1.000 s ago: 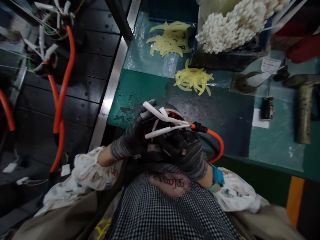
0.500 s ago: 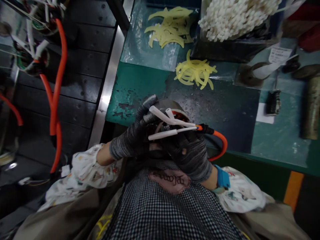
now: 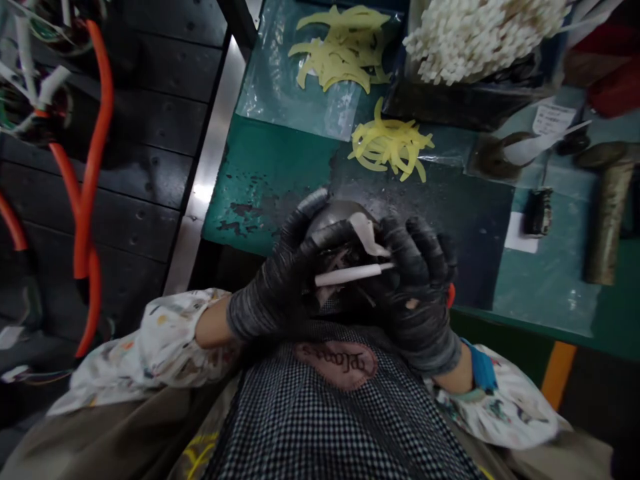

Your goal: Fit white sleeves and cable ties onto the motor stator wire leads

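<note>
Against the apron at the table's near edge is a dark, round motor part (image 3: 336,212) with wires inside. My left hand (image 3: 280,280), in a dark grey glove, is closed around its left side, fingers over the rim. My right hand (image 3: 420,293), gloved alike, wraps around the cable and wire ends on the right side. A bit of orange cable (image 3: 451,295) shows past that hand; the rest is hidden. A straight white sleeve (image 3: 347,274) and a bent white sleeve (image 3: 367,235) lie across the opening between my hands.
Yellow curved strips (image 3: 390,145) lie on the green table (image 3: 280,153), more on a plastic bag (image 3: 270,73). A dark bin (image 3: 445,107) holds many short white tubes (image 3: 480,40). A mallet (image 3: 603,227) lies right. Wired parts with orange cables (image 3: 95,153) stand left on dark slats (image 3: 145,160).
My right hand has moved right and up, now covering the cable joint and most of the orange cable. One white sleeve has bent upward. My left hand still grips the motor part.
</note>
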`<state>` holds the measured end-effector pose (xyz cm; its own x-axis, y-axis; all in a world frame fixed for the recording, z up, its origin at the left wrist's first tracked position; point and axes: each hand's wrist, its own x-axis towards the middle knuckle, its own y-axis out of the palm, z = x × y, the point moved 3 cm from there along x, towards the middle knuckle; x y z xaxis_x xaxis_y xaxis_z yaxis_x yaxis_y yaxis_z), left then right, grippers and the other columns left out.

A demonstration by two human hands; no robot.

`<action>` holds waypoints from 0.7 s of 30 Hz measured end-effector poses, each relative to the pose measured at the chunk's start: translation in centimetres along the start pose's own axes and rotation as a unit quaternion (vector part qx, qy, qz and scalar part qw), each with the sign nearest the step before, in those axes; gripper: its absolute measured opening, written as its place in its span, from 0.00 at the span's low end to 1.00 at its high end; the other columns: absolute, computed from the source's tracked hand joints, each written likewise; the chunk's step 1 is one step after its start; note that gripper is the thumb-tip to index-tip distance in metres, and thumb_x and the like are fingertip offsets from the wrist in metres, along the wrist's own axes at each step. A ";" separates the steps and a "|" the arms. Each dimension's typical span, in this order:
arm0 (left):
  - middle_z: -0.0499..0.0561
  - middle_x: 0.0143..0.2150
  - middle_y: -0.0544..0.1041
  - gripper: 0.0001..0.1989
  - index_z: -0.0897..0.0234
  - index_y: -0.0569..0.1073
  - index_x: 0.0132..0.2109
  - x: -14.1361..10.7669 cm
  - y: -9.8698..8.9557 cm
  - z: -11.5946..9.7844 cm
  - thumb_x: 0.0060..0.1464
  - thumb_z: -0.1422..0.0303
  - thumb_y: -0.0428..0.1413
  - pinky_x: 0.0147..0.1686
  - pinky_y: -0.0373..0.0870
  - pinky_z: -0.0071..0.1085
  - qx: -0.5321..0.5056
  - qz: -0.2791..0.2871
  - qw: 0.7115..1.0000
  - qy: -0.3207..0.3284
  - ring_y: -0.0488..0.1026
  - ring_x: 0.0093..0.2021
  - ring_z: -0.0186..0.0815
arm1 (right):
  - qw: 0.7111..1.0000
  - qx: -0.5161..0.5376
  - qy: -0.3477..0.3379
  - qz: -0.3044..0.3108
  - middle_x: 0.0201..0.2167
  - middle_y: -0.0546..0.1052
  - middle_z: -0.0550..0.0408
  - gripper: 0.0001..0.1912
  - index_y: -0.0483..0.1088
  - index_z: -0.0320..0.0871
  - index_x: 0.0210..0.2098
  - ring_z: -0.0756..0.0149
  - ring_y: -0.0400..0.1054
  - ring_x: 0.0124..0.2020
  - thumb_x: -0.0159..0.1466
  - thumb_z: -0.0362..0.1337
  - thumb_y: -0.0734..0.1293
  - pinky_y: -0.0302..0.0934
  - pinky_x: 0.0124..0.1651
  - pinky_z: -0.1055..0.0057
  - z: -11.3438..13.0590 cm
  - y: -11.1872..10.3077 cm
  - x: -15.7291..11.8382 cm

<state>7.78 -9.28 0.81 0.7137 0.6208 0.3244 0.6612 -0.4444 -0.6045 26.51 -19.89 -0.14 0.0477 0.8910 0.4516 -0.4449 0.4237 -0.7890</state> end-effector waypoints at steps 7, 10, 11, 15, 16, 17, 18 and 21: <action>0.59 0.80 0.65 0.33 0.50 0.61 0.80 0.9 -0.7 -0.4 0.75 0.54 0.59 0.80 0.63 0.69 0.000 0.052 0.998 0.025 0.56 0.85 0.63 | 0.990 0.094 0.075 0.073 0.67 0.80 0.43 0.31 0.71 0.52 0.72 0.38 0.71 0.71 0.76 0.56 0.71 0.68 0.74 0.37 -1.6 1.1 1.0; 0.58 0.81 0.65 0.36 0.51 0.63 0.79 0.8 -0.6 -0.1 0.72 0.50 0.62 0.82 0.63 0.66 -0.015 0.050 0.998 0.021 0.55 0.85 0.63 | 0.994 0.068 0.075 0.047 0.63 0.81 0.41 0.34 0.70 0.48 0.74 0.41 0.76 0.61 0.76 0.58 0.71 0.71 0.69 0.41 -1.6 1.1 1.0; 0.58 0.82 0.63 0.36 0.51 0.63 0.80 0.6 -0.3 0.0 0.73 0.50 0.62 0.82 0.62 0.66 -0.016 0.036 0.999 0.022 0.55 0.85 0.63 | 0.996 0.047 0.066 0.036 0.63 0.81 0.41 0.34 0.68 0.48 0.76 0.41 0.76 0.60 0.77 0.57 0.70 0.71 0.68 0.41 -1.3 1.2 0.8; 0.61 0.86 0.51 0.39 0.53 0.55 0.83 -0.7 1.6 0.7 0.76 0.49 0.58 0.80 0.62 0.68 -0.025 -0.067 0.997 0.028 0.52 0.86 0.60 | 0.998 -0.027 0.052 0.026 0.64 0.80 0.38 0.34 0.62 0.48 0.79 0.39 0.75 0.63 0.79 0.51 0.68 0.71 0.67 0.41 -0.3 1.4 -0.4; 0.62 0.86 0.50 0.41 0.54 0.54 0.84 -1.0 2.0 0.9 0.75 0.47 0.60 0.80 0.63 0.67 -0.025 -0.087 0.995 0.030 0.52 0.86 0.60 | 0.997 -0.032 0.060 0.023 0.64 0.80 0.38 0.35 0.62 0.48 0.79 0.39 0.75 0.63 0.78 0.51 0.69 0.72 0.66 0.41 -0.3 1.3 -0.7; 0.62 0.86 0.51 0.43 0.54 0.54 0.84 -1.1 2.3 1.1 0.74 0.47 0.61 0.80 0.63 0.66 -0.022 -0.099 0.994 0.031 0.52 0.86 0.59 | 0.997 -0.027 0.069 0.023 0.64 0.80 0.38 0.35 0.62 0.49 0.79 0.38 0.75 0.63 0.77 0.50 0.70 0.72 0.66 0.40 -0.5 1.2 -0.8; 0.63 0.85 0.52 0.43 0.54 0.55 0.84 -1.0 2.6 1.3 0.73 0.47 0.62 0.80 0.64 0.64 -0.015 -0.102 0.994 0.033 0.54 0.86 0.59 | 0.997 -0.014 0.074 0.026 0.65 0.79 0.38 0.37 0.62 0.51 0.79 0.37 0.76 0.64 0.76 0.50 0.72 0.73 0.66 0.38 -0.7 1.0 -0.9; 0.65 0.82 0.59 0.40 0.57 0.58 0.82 -0.1 2.7 1.4 0.73 0.51 0.63 0.80 0.65 0.61 0.011 -0.091 0.994 0.054 0.59 0.84 0.59 | 0.994 0.048 0.087 0.045 0.69 0.77 0.42 0.39 0.60 0.55 0.81 0.38 0.77 0.65 0.75 0.46 0.73 0.75 0.65 0.39 -2.0 0.0 -0.5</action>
<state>9.18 -9.64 -1.82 0.6040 0.6161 0.5056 0.7774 -0.3154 -0.5443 28.26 -20.04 -1.22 0.1538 0.9428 0.2957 -0.5379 0.3310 -0.7753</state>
